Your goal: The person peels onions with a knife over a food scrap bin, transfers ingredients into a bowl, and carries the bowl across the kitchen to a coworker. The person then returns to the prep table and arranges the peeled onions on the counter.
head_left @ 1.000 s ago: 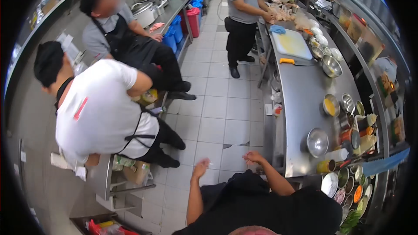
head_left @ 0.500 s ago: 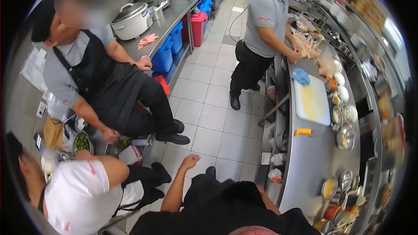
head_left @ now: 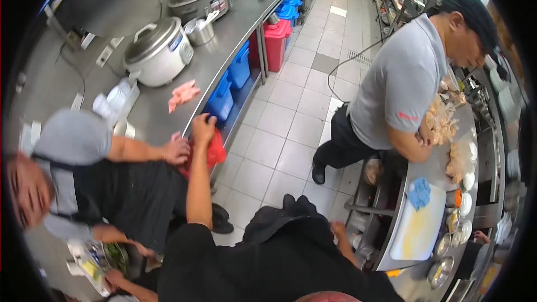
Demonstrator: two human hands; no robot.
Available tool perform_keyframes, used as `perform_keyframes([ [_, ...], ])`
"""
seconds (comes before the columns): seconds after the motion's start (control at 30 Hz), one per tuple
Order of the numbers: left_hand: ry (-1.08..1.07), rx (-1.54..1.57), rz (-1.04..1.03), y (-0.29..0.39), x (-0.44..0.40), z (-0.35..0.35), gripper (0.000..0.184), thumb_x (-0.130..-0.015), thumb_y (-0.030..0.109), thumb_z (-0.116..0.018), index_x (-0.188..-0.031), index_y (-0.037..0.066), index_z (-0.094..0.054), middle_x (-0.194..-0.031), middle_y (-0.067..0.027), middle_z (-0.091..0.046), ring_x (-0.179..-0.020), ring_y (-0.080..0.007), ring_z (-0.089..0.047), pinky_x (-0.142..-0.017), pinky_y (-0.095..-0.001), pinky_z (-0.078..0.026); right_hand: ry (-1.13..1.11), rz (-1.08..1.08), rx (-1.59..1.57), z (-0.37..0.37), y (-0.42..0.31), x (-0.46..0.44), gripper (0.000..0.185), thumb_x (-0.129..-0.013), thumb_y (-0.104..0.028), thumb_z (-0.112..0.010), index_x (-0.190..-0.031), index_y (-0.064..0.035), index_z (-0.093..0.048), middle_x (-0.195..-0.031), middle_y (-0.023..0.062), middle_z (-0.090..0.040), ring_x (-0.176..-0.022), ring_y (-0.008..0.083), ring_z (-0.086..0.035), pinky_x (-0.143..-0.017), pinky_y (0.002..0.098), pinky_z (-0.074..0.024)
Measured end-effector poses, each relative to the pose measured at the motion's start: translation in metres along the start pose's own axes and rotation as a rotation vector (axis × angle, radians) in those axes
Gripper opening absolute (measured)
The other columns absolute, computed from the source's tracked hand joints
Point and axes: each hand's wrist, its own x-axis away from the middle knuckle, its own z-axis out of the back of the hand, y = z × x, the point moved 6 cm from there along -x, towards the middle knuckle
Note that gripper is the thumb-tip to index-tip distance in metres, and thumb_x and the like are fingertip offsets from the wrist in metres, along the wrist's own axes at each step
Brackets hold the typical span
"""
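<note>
My left hand (head_left: 204, 128) reaches forward over a red plastic-looking item (head_left: 216, 152), a bag or bin, by the left counter's edge. Its fingers are curled closed; whatever they hold, if anything, I cannot make out. Just left of it, a co-worker's hand (head_left: 177, 150) rests near the counter edge. A pair of pink gloves (head_left: 183, 95) lies on the steel counter (head_left: 154, 113) beyond. My right hand (head_left: 338, 229) hangs low at my side near the right workbench, small and blurred, its fingers unclear.
A white rice cooker (head_left: 159, 59) and a steel pot (head_left: 199, 32) stand on the left counter, above blue bins (head_left: 220, 100). At right, a co-worker (head_left: 400, 78) leans over bagged food (head_left: 439, 123). A white cutting board (head_left: 417, 234) carries a blue cloth (head_left: 418, 193). Floor tiles (head_left: 291, 134) run between.
I have moved forward along the aisle. My left hand, earlier low with a small pinkish thing, is now stretched ahead over the red item. The left co-worker has leaned lower.
</note>
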Motion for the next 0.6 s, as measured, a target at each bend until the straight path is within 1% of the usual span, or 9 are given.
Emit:
perform_keyframes([
  [0.03,0.047,-0.157,0.110,-0.022,-0.029,0.007,0.046,-0.083,0.038,-0.067,-0.116,0.005,-0.064,-0.124,-0.0206,-0.058,-0.115,-0.0370,-0.054,-0.096,-0.0464,-0.044,-0.005,-0.172,0.051,-0.001,-0.046,-0.054,0.032,-0.086,-0.032,-0.061,-0.080,-0.0007,-0.066,-0.066,0.0096,-0.065,-0.056,0.0208,-0.065,-0.044,0.0335,-0.0492],
  [0.13,0.214,-0.256,-0.131,-0.140,-0.128,-0.010,0.053,-0.084,0.041,-0.066,-0.129,0.014,-0.056,-0.136,-0.0149,-0.051,-0.119,-0.0334,-0.053,-0.100,-0.0459,-0.041,-0.102,0.091,0.004,-0.003,-0.260,-0.153,0.025,-0.081,-0.026,-0.069,-0.090,-0.0036,-0.067,-0.073,0.0079,-0.067,-0.061,0.0179,-0.067,-0.050,0.0310,-0.0518],
  [0.17,0.109,-0.309,-0.055,-0.145,-0.147,-0.015,0.052,-0.086,0.045,-0.062,-0.129,0.016,-0.056,-0.134,-0.0136,-0.052,-0.120,-0.0315,-0.053,-0.101,-0.0458,-0.040,0.010,0.435,0.187,-0.002,-0.333,-0.180,0.026,-0.083,-0.027,-0.070,-0.091,-0.0026,-0.066,-0.075,0.0070,-0.068,-0.066,0.0157,-0.068,-0.058,0.0291,-0.0533],
  [0.2,0.006,-0.362,0.019,-0.156,-0.161,-0.021,0.050,-0.088,0.049,-0.058,-0.128,0.018,-0.057,-0.133,-0.0123,-0.053,-0.120,-0.0297,-0.052,-0.103,-0.0457,-0.038,-0.084,0.310,0.064,-0.002,-0.408,-0.184,0.026,-0.084,-0.026,-0.070,-0.092,-0.0013,-0.065,-0.078,0.0082,-0.068,-0.070,0.0154,-0.068,-0.065,0.0284,-0.0532],
  [0.27,-0.003,-0.405,-0.505,-0.142,-0.198,-0.046,0.051,-0.094,0.055,-0.043,-0.125,0.017,-0.058,-0.127,-0.0099,-0.057,-0.115,-0.0282,-0.055,-0.101,-0.0477,-0.037,-0.155,0.439,-0.040,-0.010,-0.513,-0.225,0.025,-0.085,-0.024,-0.071,-0.092,-0.0011,-0.065,-0.080,0.0091,-0.069,-0.070,0.0153,-0.068,-0.067,0.0293,-0.0532],
  [0.33,0.175,-0.778,0.583,-0.128,-0.214,-0.052,0.049,-0.097,0.051,-0.037,-0.122,0.016,-0.060,-0.117,-0.0098,-0.063,-0.110,-0.0305,-0.057,-0.095,-0.0505,-0.038,-0.134,0.467,-0.003,-0.012,-0.577,-0.280,0.026,-0.085,-0.026,-0.070,-0.092,-0.0014,-0.066,-0.081,0.0108,-0.069,-0.071,0.0180,-0.068,-0.068,0.0311,-0.0533],
  [0.4,0.205,-0.393,0.119,-0.097,-0.263,-0.095,0.045,-0.098,0.045,-0.037,-0.115,0.013,-0.064,-0.104,-0.0131,-0.067,-0.099,-0.0339,-0.061,-0.087,-0.0497,-0.043,-0.093,0.489,0.011,-0.021,-0.625,-0.330,0.027,-0.086,-0.027,-0.069,-0.092,-0.0018,-0.066,-0.081,0.0125,-0.070,-0.072,0.0208,-0.069,-0.069,0.0328,-0.0534],
  [0.47,-0.138,-0.283,0.240,-0.061,-0.315,-0.149,0.047,-0.099,0.045,-0.035,-0.108,0.012,-0.068,-0.099,-0.0162,-0.068,-0.092,-0.0372,-0.063,-0.081,-0.0479,-0.047,-0.066,0.566,0.312,-0.021,-0.630,-0.370,0.029,-0.088,-0.031,-0.066,-0.093,-0.0021,-0.066,-0.080,0.0152,-0.069,-0.075,0.0277,-0.068,-0.071,0.0364,-0.0531],
  [0.6,-0.196,-0.220,0.161,0.004,-0.439,-0.268,0.051,-0.099,0.048,-0.032,-0.108,0.013,-0.068,-0.095,-0.0176,-0.069,-0.084,-0.0378,-0.065,-0.072,-0.0458,-0.049,-0.085,0.298,0.279,0.011,-0.647,-0.435,0.034,-0.091,-0.035,-0.061,-0.089,-0.0017,-0.067,-0.078,0.0171,-0.068,-0.073,0.0315,-0.066,-0.069,0.0391,-0.0518],
])
